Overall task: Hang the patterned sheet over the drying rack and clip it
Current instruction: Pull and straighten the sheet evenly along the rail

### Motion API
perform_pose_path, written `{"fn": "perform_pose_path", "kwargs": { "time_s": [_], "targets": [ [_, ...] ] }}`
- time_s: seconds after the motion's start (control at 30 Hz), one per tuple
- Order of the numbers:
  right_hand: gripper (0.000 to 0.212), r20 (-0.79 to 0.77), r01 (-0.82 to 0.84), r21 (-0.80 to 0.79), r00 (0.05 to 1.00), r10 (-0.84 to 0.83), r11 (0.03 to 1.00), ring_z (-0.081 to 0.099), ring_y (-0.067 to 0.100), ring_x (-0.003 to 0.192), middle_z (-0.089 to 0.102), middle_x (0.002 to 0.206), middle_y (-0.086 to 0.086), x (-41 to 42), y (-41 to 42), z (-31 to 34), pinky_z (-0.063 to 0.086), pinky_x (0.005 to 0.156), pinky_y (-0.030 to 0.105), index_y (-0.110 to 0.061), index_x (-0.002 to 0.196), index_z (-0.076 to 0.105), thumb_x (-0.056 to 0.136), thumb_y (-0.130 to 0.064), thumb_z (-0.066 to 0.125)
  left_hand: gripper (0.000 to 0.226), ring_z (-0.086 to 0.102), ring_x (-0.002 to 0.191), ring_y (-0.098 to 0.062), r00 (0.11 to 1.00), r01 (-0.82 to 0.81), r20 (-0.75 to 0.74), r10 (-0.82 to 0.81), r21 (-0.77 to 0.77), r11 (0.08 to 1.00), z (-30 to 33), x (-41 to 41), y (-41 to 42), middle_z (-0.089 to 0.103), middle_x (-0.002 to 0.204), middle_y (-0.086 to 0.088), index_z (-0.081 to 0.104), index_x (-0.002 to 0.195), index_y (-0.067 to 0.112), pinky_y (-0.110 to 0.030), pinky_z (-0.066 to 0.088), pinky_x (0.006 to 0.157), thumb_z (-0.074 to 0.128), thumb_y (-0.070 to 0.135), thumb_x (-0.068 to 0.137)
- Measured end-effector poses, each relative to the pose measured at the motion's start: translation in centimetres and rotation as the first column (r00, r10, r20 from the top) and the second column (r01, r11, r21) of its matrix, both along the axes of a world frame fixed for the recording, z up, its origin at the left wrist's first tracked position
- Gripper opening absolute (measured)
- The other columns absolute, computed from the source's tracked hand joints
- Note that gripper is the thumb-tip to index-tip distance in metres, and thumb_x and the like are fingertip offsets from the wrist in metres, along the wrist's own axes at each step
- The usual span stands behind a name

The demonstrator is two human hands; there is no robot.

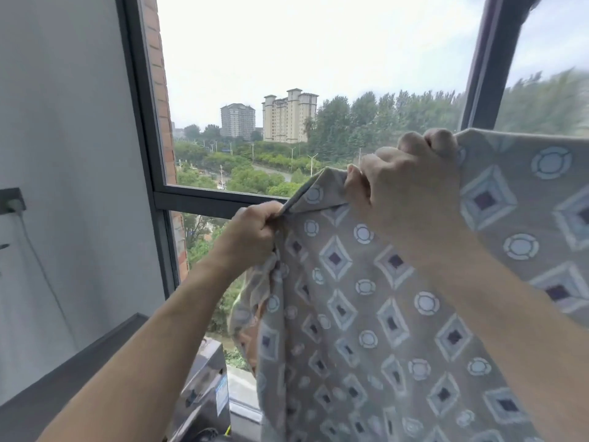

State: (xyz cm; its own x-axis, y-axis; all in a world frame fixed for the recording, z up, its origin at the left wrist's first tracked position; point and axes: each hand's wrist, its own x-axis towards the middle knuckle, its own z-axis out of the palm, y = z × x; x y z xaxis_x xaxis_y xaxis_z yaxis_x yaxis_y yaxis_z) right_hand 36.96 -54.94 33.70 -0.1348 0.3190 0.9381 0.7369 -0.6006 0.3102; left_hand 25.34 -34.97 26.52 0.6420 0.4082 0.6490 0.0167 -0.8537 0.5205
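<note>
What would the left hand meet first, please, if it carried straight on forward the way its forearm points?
Probably the window frame or glass behind the left hand, though depth is unclear.

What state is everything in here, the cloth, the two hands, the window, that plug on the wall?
Patterned sheet: held up by its top edge, hanging loose, not on any rack, unclipped.
Left hand: shut on a bunched corner of the sheet.
Right hand: shut on the sheet's upper edge.
Window: lower frame in place; open or shut unclear.
Wall plug: plugged in, cord hanging down.
</note>
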Motion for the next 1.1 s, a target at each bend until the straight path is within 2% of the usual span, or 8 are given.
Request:
{"fn": "perform_pose_path", "kwargs": {
  "time_s": [0.1,0.23,0.4,0.57,0.7,0.83,0.97,1.1],
  "targets": [
    [0.044,-0.004,0.018,0.016,1.000,-0.018,1.000,0.042,0.024,0.066,0.055,0.056,0.003,-0.4,0.2,-0.2,0.028,0.083,0.039,-0.012,0.059,0.056,0.093,-0.033,0.041,0.021,0.065,0.079,-0.025,0.995,-0.100,0.020,0.099,0.082,0.992,-0.3,0.4,1.1,0.069,0.080,0.004,0.062,0.090,0.024,-0.041,0.053,0.068,0.041,0.029,0.090],
    [0.045,-0.009,0.038,-0.005,0.999,-0.038,0.999,0.046,0.025,0.068,0.056,0.057,0.002,-0.5,0.1,-0.1,0.029,0.084,0.040,-0.012,0.061,0.057,0.094,-0.035,0.038,0.022,0.062,0.079,-0.033,0.876,-0.184,-0.412,0.251,0.194,0.963,-1.3,1.1,0.9,0.062,0.075,-0.001,0.053,0.074,0.020,-0.039,0.051,0.068,0.047,0.026,0.094],
    [0.043,0.012,0.040,-0.011,0.999,-0.040,0.999,0.051,0.026,0.071,0.058,0.060,0.003,-0.5,0.0,-0.1,0.029,0.086,0.040,-0.011,0.063,0.058,0.094,-0.035,0.040,0.017,0.059,0.068,-0.025,0.922,-0.368,0.087,0.377,-0.108,0.924,1.7,0.8,1.6,0.063,0.077,-0.005,0.055,0.089,0.010,-0.032,0.044,0.056,0.043,0.019,0.096],
    [0.042,0.017,0.035,-0.025,0.999,-0.035,0.999,0.051,0.027,0.072,0.058,0.061,0.004,-0.7,-0.1,-0.2,0.030,0.086,0.040,-0.010,0.065,0.059,0.094,-0.034,0.041,0.017,0.054,0.104,-0.035,0.770,-0.486,-0.392,0.504,0.151,0.861,0.6,2.5,1.9,0.057,0.113,-0.015,0.047,0.107,0.011,-0.042,0.042,0.079,0.036,0.012,0.094],
    [0.041,0.025,0.051,-0.029,0.998,-0.051,0.998,0.051,0.027,0.072,0.058,0.062,0.004,-0.5,-0.5,-0.1,0.031,0.085,0.040,-0.011,0.065,0.058,0.094,-0.033,0.039,0.023,0.047,0.108,-0.036,0.725,-0.626,-0.233,0.648,0.169,0.761,-0.8,1.8,0.9,0.045,0.120,-0.016,0.038,0.118,0.010,-0.048,0.042,0.086,0.038,0.020,0.097],
    [0.038,0.047,0.051,-0.016,0.998,-0.050,0.999,0.051,0.028,0.070,0.058,0.061,0.005,-0.1,-0.7,-0.2,0.032,0.083,0.040,-0.011,0.064,0.056,0.093,-0.030,0.041,0.019,0.061,0.080,-0.025,0.989,-0.116,-0.135,0.064,-0.425,0.898,-0.8,1.0,-3.3,0.063,0.100,-0.018,0.049,0.106,0.010,-0.048,0.053,0.071,0.050,0.026,0.095],
    [0.038,0.027,0.048,-0.041,0.999,-0.047,0.998,0.050,0.028,0.071,0.057,0.061,0.006,-0.3,-0.8,-0.1,0.031,0.084,0.041,-0.010,0.064,0.054,0.094,-0.029,0.041,0.030,0.063,0.083,-0.008,0.847,0.076,-0.356,-0.394,-0.654,0.753,-2.6,-0.1,-7.8,0.063,0.098,0.000,0.061,0.112,0.014,-0.016,0.051,0.067,0.048,0.037,0.099],
    [0.035,0.028,0.032,-0.050,0.999,-0.030,0.998,0.047,0.027,0.069,0.054,0.060,0.005,-0.7,-0.8,0.0,0.030,0.081,0.040,-0.013,0.062,0.049,0.092,-0.028,0.043,0.067,0.069,0.095,-0.023,0.788,0.114,-0.201,-0.582,-0.881,0.459,-5.7,0.2,-8.1,0.071,0.109,-0.007,0.066,0.118,0.018,-0.038,0.054,0.085,0.027,0.068,0.096]
  ]
}}
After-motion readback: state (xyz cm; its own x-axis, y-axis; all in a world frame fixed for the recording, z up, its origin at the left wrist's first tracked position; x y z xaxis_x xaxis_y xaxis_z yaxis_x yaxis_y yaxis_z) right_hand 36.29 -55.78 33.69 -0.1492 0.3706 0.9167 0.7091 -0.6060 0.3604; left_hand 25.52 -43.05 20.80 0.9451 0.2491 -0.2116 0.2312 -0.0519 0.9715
